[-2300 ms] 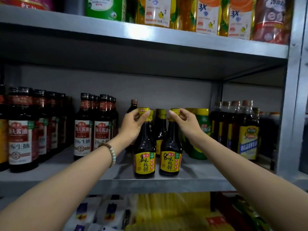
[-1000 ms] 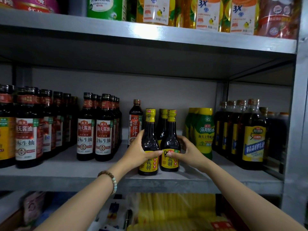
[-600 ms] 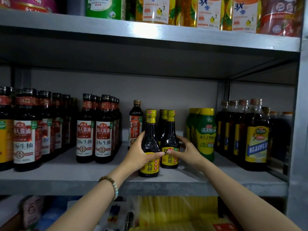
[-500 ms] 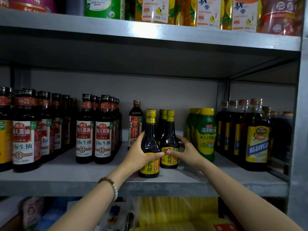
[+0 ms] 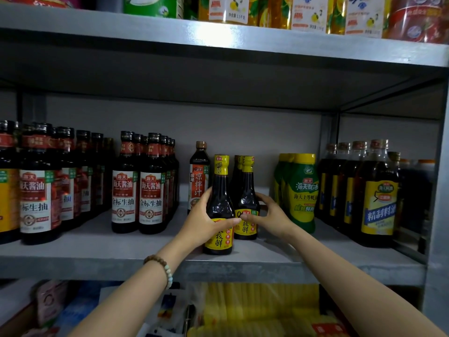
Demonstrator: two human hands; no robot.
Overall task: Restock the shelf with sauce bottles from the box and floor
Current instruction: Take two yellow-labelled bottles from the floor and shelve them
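Note:
Two small dark sauce bottles with yellow caps and yellow labels stand upright on the grey metal shelf [image 5: 102, 249]. My left hand [image 5: 201, 221] wraps the lower body of the front bottle [image 5: 220, 198], near the shelf's front edge. My right hand [image 5: 269, 216] grips the second bottle [image 5: 246, 190], which stands slightly further back and to the right. More yellow-capped bottles stand behind these two. The box and the floor are out of view.
Red-labelled soy sauce bottles [image 5: 137, 188] fill the shelf's left side, and a taller orange-labelled bottle [image 5: 198, 176] stands just left of my hands. Green-yellow squeeze bottles [image 5: 301, 190] and tall yellow-labelled bottles [image 5: 379, 195] stand to the right. The upper shelf [image 5: 218, 42] hangs overhead.
My hands have slid from the bottle necks down to the bodies. The right bottle has been pushed further back on the shelf; the left one stays near the front edge.

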